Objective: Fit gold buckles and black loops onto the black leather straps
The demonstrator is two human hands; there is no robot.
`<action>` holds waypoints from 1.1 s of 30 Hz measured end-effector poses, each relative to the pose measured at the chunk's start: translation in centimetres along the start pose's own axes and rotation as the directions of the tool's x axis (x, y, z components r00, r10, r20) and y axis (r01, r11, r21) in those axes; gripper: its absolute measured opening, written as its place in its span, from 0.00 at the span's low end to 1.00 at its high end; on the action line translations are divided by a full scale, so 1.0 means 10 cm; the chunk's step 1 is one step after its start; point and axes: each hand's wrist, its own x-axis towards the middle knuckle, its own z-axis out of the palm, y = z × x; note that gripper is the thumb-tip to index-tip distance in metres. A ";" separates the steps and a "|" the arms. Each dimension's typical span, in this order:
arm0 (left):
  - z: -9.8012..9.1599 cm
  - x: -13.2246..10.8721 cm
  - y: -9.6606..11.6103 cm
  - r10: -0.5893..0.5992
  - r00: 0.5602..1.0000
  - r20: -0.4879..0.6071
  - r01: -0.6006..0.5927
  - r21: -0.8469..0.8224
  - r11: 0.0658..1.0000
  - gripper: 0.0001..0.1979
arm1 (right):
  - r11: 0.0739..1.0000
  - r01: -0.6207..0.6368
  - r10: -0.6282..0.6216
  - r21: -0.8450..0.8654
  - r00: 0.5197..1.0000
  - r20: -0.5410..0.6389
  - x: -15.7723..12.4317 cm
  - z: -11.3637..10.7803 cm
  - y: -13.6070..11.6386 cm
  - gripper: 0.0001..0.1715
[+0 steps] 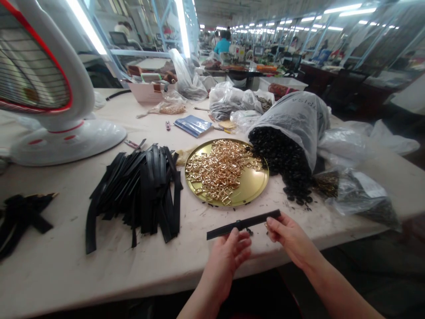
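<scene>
A black strap (254,220) is stretched between my two hands above the front edge of the table. With the thumb on top of it, my left hand (225,254) holds the strap left of its middle; its other fingers are bent loosely below. A small dark loop sits around the strap near that thumb. My right hand (288,232) pinches the right end, and a bit of gold metal shows at its fingertips, too small to name. Beyond the strap, gold metal buckles (217,170) lie heaped on a round gold tray (254,188).
Many black straps (146,186) are piled left of the tray. Small black pieces (285,155) spill from a plastic bag (299,115) on the right. A white fan (69,137) stands at the left, and a blue booklet (193,126) lies behind the tray.
</scene>
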 end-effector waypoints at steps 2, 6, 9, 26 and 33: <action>-0.02 -0.09 0.05 -0.005 0.990 0.142 -0.035 0.272 0.962 0.13 | 1.000 0.019 -0.019 -0.025 1.000 0.007 0.01 -0.03 -0.02 0.14; -0.02 -0.14 0.35 0.488 0.829 0.272 -0.542 0.606 0.582 0.10 | 0.999 0.011 -0.009 -0.049 0.998 0.054 0.01 -0.07 -0.03 0.14; 0.03 -0.07 0.51 0.492 0.785 0.378 -0.597 0.676 0.433 0.12 | 0.999 -0.020 0.023 -0.027 0.995 0.096 -0.01 -0.05 -0.03 0.15; 0.12 0.11 0.45 0.016 0.965 0.262 -0.139 0.460 0.877 0.11 | 0.990 -0.083 0.085 0.118 0.996 -0.008 0.13 0.05 -0.03 0.19; 0.11 0.19 0.27 -0.082 0.955 0.285 0.010 0.247 0.969 0.11 | 0.974 -0.058 0.072 0.220 0.996 -0.060 0.17 0.07 -0.03 0.18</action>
